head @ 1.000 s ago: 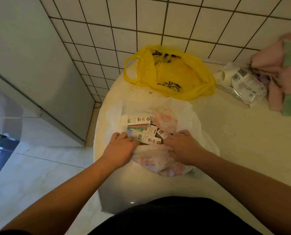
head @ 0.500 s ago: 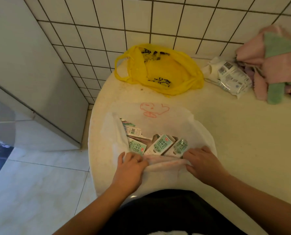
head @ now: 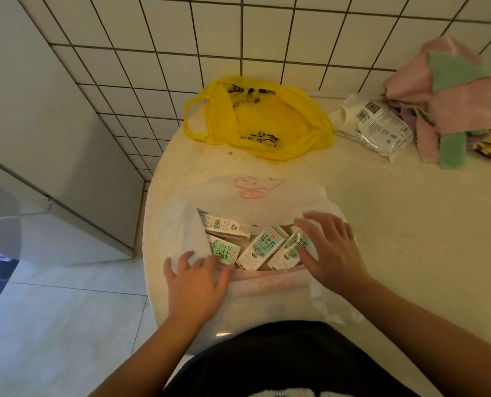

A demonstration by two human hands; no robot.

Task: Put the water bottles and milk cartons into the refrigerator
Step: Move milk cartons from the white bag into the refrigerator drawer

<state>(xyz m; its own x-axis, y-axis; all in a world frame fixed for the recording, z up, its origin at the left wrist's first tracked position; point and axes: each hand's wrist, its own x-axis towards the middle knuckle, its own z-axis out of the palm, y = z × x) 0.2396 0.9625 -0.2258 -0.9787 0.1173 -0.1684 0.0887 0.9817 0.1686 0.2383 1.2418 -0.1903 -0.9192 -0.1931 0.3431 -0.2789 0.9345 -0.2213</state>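
Milk cartons (head: 260,247) lie jumbled in the open mouth of a white bag (head: 255,196) on the worktop (head: 410,239), right in front of me. My left hand (head: 195,285) rests on the bag's near left edge, fingers spread flat on the plastic. My right hand (head: 330,253), fingers spread and blurred, lies over the rightmost carton. A yellow bag (head: 267,124) sits behind, against the tiled wall (head: 267,38).

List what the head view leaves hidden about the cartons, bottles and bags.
Milk cartons: count unknown in the head view; white bag and right hand cover some.
Water bottles: none visible, perhaps buried in a bag.
Yellow bag: contents hidden by its own folds, head view.
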